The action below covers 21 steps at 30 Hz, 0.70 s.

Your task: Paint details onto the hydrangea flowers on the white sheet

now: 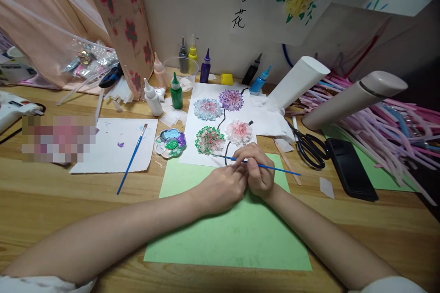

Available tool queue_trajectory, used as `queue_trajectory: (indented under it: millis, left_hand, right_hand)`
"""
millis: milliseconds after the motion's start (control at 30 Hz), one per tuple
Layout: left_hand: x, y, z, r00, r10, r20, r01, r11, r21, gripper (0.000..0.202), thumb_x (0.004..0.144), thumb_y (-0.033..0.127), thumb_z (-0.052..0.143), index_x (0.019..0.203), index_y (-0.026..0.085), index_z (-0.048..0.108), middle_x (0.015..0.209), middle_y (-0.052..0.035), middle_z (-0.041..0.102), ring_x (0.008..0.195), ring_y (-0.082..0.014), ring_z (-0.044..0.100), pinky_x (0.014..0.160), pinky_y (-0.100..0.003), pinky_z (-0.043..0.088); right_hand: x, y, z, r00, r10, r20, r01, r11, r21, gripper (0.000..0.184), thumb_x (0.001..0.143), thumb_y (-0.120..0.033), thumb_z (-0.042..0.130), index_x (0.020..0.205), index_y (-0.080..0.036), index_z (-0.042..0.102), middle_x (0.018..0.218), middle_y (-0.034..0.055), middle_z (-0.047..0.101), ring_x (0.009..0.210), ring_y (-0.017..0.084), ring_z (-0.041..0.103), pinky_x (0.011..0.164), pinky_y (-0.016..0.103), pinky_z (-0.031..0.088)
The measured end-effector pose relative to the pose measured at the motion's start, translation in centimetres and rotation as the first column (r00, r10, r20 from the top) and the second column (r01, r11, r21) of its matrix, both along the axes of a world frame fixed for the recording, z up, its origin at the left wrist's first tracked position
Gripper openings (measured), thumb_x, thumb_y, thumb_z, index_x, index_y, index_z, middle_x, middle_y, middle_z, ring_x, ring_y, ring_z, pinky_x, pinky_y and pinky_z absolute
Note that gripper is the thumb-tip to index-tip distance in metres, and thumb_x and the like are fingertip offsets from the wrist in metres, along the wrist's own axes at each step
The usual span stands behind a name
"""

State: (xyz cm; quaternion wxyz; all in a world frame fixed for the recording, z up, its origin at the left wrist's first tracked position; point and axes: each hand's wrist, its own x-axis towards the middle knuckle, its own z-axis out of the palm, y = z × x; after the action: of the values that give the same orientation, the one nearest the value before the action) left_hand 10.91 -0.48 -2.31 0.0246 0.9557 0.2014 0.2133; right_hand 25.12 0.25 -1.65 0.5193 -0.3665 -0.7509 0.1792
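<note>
My right hand (260, 171) is closed on a blue paintbrush (283, 170), its bristle end pointing left toward the lower edge of a green-tipped pink flower (209, 140). Against it lies my left hand (228, 187), fingers curled in; what they hold, if anything, is hidden. Both hands are over the lower edge of a white paper (192, 158) and the green sheet (227, 242) under it. The white paper also bears a blue-pink flower (207, 108), a purple flower (231, 100) and a pale pink flower (239, 132), with black painted stem lines.
A flower-shaped palette (171, 143) holds green and purple paint. Left of it, a second paintbrush (132, 158) crosses a paper towel (99, 160). Several paint bottles, including a green one (176, 94), stand behind. Scissors (311, 146), a black phone (352, 169) and a thermos (354, 100) are at right.
</note>
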Motion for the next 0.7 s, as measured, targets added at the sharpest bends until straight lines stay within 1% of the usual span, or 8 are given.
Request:
queue_trajectory:
  millis: [100, 167, 233, 367, 433, 533, 600, 700]
  left_hand:
    - [-0.01, -0.01, 0.08, 1.0, 0.002, -0.026, -0.002, 1.0, -0.014, 0.014, 0.087, 0.012, 0.049, 0.091, 0.007, 0.062, 0.089, -0.0132, 0.067, 0.09, -0.023, 0.065, 0.084, -0.033, 0.054]
    - [-0.01, -0.02, 0.07, 1.0, 0.005, -0.026, -0.006, 1.0, -0.017, 0.015, 0.087, 0.012, 0.048, 0.089, 0.007, 0.062, 0.089, -0.0135, 0.067, 0.093, -0.0235, 0.065, 0.085, -0.034, 0.054]
    - [0.02, -0.03, -0.02, 1.0, 0.007, -0.01, -0.007, 1.0, -0.008, 0.015, 0.087, 0.013, 0.048, 0.09, 0.007, 0.062, 0.091, -0.0143, 0.067, 0.096, -0.0241, 0.065, 0.086, -0.034, 0.054]
    - [0.1, 0.0, -0.23, 1.0, 0.004, 0.022, -0.004, 1.0, 0.013, 0.018, 0.087, 0.012, 0.049, 0.096, 0.004, 0.062, 0.1, -0.0158, 0.067, 0.095, -0.0236, 0.065, 0.093, -0.034, 0.052]
    - [0.09, 0.01, -0.19, 1.0, 0.0, 0.016, -0.001, 1.0, 0.012, 0.018, 0.087, 0.013, 0.049, 0.096, 0.004, 0.062, 0.1, -0.016, 0.068, 0.096, -0.0235, 0.065, 0.094, -0.035, 0.051]
    - [0.04, -0.02, -0.08, 1.0, 0.005, -0.006, -0.005, 1.0, 0.012, 0.018, 0.088, 0.014, 0.048, 0.095, 0.005, 0.062, 0.098, -0.0163, 0.068, 0.1, -0.0247, 0.064, 0.092, -0.035, 0.052]
    - [0.02, -0.06, -0.11, 1.0, 0.007, -0.006, -0.007, 1.0, 0.009, 0.019, 0.088, 0.013, 0.048, 0.098, 0.004, 0.061, 0.1, -0.0168, 0.067, 0.104, -0.0254, 0.063, 0.092, -0.035, 0.052]
    - [0.01, -0.08, -0.24, 1.0, 0.007, 0.007, -0.007, 1.0, 0.002, 0.021, 0.088, 0.013, 0.049, 0.103, 0.003, 0.06, 0.104, -0.0171, 0.066, 0.105, -0.0257, 0.063, 0.093, -0.035, 0.052]
  right_hand:
    - [-0.04, 0.11, 0.06, 0.999, 0.016, 0.051, -0.014, 0.999, -0.035, 0.024, 0.092, -0.016, 0.033, 0.084, -0.021, 0.055, 0.077, 0.0038, 0.059, 0.074, 0.017, 0.055, 0.068, 0.034, 0.043]
    - [-0.06, 0.16, 0.06, 0.998, 0.001, 0.059, 0.002, 0.999, -0.046, 0.023, 0.093, -0.016, 0.034, 0.086, -0.021, 0.055, 0.08, 0.0041, 0.06, 0.076, 0.018, 0.055, 0.071, 0.034, 0.044]
    - [-0.03, 0.14, 0.0, 0.999, -0.03, 0.029, 0.031, 0.999, -0.024, 0.024, 0.093, -0.016, 0.034, 0.086, -0.021, 0.055, 0.08, 0.004, 0.061, 0.077, 0.018, 0.056, 0.071, 0.035, 0.044]
    - [0.15, 0.04, -0.18, 0.997, -0.06, -0.047, 0.062, 0.997, 0.042, 0.025, 0.094, -0.02, 0.033, 0.08, -0.022, 0.055, 0.072, 0.0026, 0.059, 0.069, 0.017, 0.054, 0.066, 0.035, 0.042]
    - [0.21, 0.08, -0.21, 0.998, -0.056, -0.021, 0.056, 0.998, 0.028, 0.025, 0.094, -0.02, 0.033, 0.08, -0.022, 0.054, 0.072, 0.0027, 0.059, 0.068, 0.017, 0.054, 0.066, 0.035, 0.042]
    - [0.23, 0.2, -0.2, 0.997, -0.066, 0.024, 0.067, 0.998, -0.002, 0.025, 0.094, -0.019, 0.033, 0.081, -0.022, 0.055, 0.075, 0.0032, 0.06, 0.072, 0.018, 0.055, 0.068, 0.035, 0.043]
    - [0.24, 0.22, -0.17, 0.996, -0.09, -0.01, 0.09, 0.996, 0.009, 0.026, 0.094, -0.019, 0.033, 0.081, -0.022, 0.056, 0.075, 0.0031, 0.06, 0.072, 0.018, 0.056, 0.068, 0.035, 0.043]
    - [0.26, 0.16, -0.14, 0.994, -0.094, -0.06, 0.097, 0.995, 0.034, 0.026, 0.094, -0.021, 0.033, 0.08, -0.022, 0.055, 0.072, 0.0026, 0.059, 0.069, 0.018, 0.055, 0.067, 0.035, 0.042]
